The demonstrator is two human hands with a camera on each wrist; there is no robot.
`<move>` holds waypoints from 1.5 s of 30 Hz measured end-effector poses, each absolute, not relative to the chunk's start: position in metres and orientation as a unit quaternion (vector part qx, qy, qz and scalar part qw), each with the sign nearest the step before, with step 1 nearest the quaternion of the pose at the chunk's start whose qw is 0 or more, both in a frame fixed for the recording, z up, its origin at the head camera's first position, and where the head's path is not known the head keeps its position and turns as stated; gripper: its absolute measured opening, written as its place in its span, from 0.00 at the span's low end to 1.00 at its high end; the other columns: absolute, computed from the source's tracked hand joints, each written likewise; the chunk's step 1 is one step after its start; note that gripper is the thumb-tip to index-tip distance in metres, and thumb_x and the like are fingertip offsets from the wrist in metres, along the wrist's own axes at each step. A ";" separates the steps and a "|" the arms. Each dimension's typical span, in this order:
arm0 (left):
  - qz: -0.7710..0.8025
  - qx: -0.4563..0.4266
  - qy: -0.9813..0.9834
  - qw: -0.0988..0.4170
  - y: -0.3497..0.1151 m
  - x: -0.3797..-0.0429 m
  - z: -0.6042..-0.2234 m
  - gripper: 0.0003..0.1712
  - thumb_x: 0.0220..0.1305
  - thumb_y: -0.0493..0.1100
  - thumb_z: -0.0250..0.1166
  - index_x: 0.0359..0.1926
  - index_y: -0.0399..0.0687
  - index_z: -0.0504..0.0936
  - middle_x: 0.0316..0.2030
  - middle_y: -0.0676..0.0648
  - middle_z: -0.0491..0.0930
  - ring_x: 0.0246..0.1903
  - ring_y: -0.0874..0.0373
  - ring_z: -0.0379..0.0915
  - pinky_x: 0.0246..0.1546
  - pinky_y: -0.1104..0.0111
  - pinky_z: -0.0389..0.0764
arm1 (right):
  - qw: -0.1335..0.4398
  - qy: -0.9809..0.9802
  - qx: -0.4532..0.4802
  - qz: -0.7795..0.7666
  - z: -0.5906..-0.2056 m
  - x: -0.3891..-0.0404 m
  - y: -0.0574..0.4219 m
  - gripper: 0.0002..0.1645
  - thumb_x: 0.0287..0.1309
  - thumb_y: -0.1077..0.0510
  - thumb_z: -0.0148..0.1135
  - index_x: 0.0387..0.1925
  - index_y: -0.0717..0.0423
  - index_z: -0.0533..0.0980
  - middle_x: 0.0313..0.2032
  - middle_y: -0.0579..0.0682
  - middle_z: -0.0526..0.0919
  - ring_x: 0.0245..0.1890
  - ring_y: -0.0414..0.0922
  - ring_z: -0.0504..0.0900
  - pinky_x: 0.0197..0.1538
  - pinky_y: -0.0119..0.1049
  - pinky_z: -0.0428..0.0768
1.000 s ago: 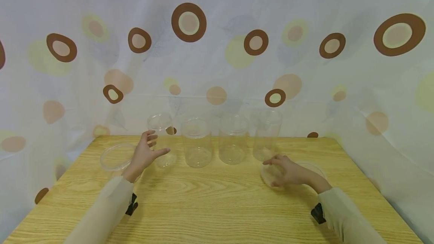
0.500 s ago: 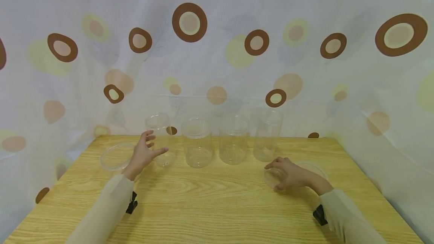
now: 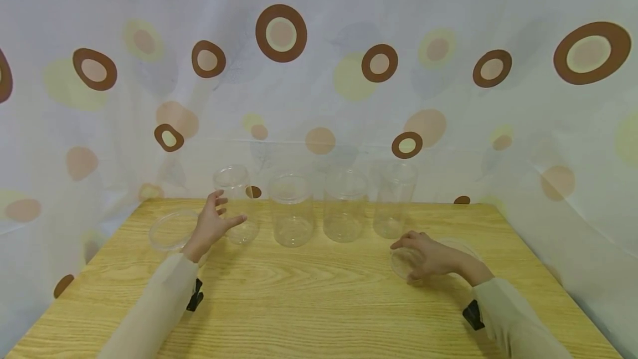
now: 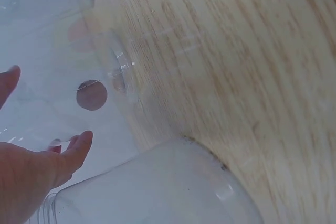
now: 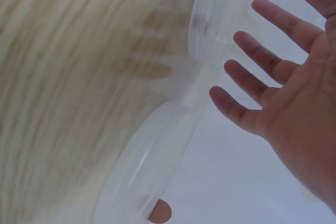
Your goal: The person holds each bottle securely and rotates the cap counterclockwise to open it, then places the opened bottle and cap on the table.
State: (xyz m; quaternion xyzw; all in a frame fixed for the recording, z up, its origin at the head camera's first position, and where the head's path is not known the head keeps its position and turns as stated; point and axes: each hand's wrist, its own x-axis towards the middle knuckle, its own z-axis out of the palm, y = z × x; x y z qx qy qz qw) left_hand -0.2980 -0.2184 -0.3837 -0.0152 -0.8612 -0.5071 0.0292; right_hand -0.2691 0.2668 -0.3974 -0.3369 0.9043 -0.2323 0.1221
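Four clear jars point(image 3: 292, 216) stand in a row toward the back of the counter point(image 3: 299, 303). The left hand point(image 3: 211, 227) frames the leftmost jar point(image 3: 239, 203), thumb and fingers wide; I cannot tell contact. The right hand point(image 3: 431, 257), fingers spread, is over a clear round piece point(image 3: 402, 263). The step seems to be positioning; next likely calls for curling the left fingers evenly or backing off without tipping the jar.
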 end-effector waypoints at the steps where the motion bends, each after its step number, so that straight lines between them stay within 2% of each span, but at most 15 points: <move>1: -0.505 -0.015 -0.862 0.029 -0.218 -0.298 -0.384 0.55 0.55 0.46 0.67 0.70 0.43 0.38 0.67 0.34 0.50 0.65 0.35 0.49 0.58 0.46 0.64 | 0.117 0.904 -0.340 -0.231 -0.396 -0.269 0.267 0.37 0.45 0.51 0.70 0.56 0.61 0.68 0.54 0.65 0.64 0.54 0.66 0.60 0.46 0.63 0.68; 4: -0.496 -0.015 -0.868 0.029 -0.218 -0.298 -0.382 0.55 0.55 0.44 0.66 0.70 0.43 0.37 0.67 0.34 0.49 0.65 0.35 0.47 0.59 0.45 0.63 | 0.107 0.904 -0.342 -0.235 -0.391 -0.268 0.265 0.37 0.48 0.50 0.68 0.56 0.62 0.67 0.55 0.66 0.63 0.56 0.69 0.59 0.47 0.65 0.66; 9: -0.478 -0.019 -0.877 0.048 -0.217 -0.296 -0.374 0.56 0.54 0.44 0.67 0.70 0.41 0.35 0.68 0.34 0.47 0.66 0.35 0.46 0.60 0.44 0.60 | 0.078 0.911 -0.332 -0.230 -0.382 -0.266 0.257 0.34 0.49 0.53 0.68 0.56 0.60 0.67 0.57 0.64 0.64 0.59 0.67 0.59 0.51 0.64 0.66; 17: -0.432 -0.058 -0.891 0.128 -0.217 -0.285 -0.351 0.58 0.52 0.41 0.68 0.69 0.35 0.35 0.65 0.28 0.50 0.63 0.31 0.49 0.60 0.43 0.58 | -0.003 0.911 -0.345 -0.228 -0.358 -0.269 0.240 0.31 0.51 0.51 0.66 0.56 0.54 0.68 0.56 0.57 0.69 0.56 0.59 0.67 0.52 0.57 0.69; 26: -0.394 -0.097 -0.896 0.183 -0.215 -0.271 -0.324 0.56 0.51 0.41 0.68 0.69 0.37 0.39 0.66 0.30 0.49 0.65 0.35 0.45 0.61 0.42 0.54 | -0.063 0.886 -0.370 -0.271 -0.332 -0.277 0.217 0.30 0.51 0.55 0.66 0.56 0.53 0.68 0.55 0.53 0.71 0.54 0.53 0.70 0.52 0.56 0.71; 31: -0.375 -0.127 -0.896 0.202 -0.209 -0.265 -0.318 0.53 0.51 0.41 0.69 0.69 0.38 0.43 0.66 0.33 0.50 0.66 0.37 0.46 0.62 0.44 0.53 | -0.072 0.883 -0.371 -0.279 -0.322 -0.282 0.202 0.31 0.52 0.55 0.65 0.58 0.53 0.67 0.55 0.53 0.71 0.54 0.52 0.69 0.53 0.56 0.70; 35: -0.373 -0.153 -0.893 0.202 -0.201 -0.259 -0.315 0.52 0.51 0.42 0.69 0.69 0.39 0.46 0.67 0.35 0.51 0.66 0.38 0.46 0.62 0.44 0.54 | -0.077 0.879 -0.380 -0.279 -0.316 -0.288 0.189 0.31 0.52 0.56 0.65 0.58 0.57 0.67 0.55 0.54 0.71 0.54 0.54 0.69 0.52 0.55 0.70; 41: -0.364 -0.185 -0.893 0.188 -0.188 -0.250 -0.318 0.50 0.53 0.44 0.68 0.69 0.41 0.48 0.67 0.37 0.52 0.66 0.40 0.48 0.61 0.45 0.57 | -0.076 0.880 -0.380 -0.274 -0.312 -0.296 0.170 0.32 0.53 0.52 0.65 0.59 0.56 0.67 0.56 0.52 0.70 0.55 0.54 0.69 0.55 0.53 0.69; 45: -0.358 -0.193 -0.892 0.198 -0.181 -0.248 -0.325 0.47 0.53 0.44 0.68 0.68 0.43 0.51 0.66 0.39 0.55 0.65 0.42 0.51 0.61 0.45 0.59 | -0.073 0.878 -0.380 -0.281 -0.310 -0.301 0.158 0.33 0.53 0.51 0.64 0.59 0.56 0.66 0.57 0.54 0.70 0.57 0.55 0.67 0.58 0.53 0.67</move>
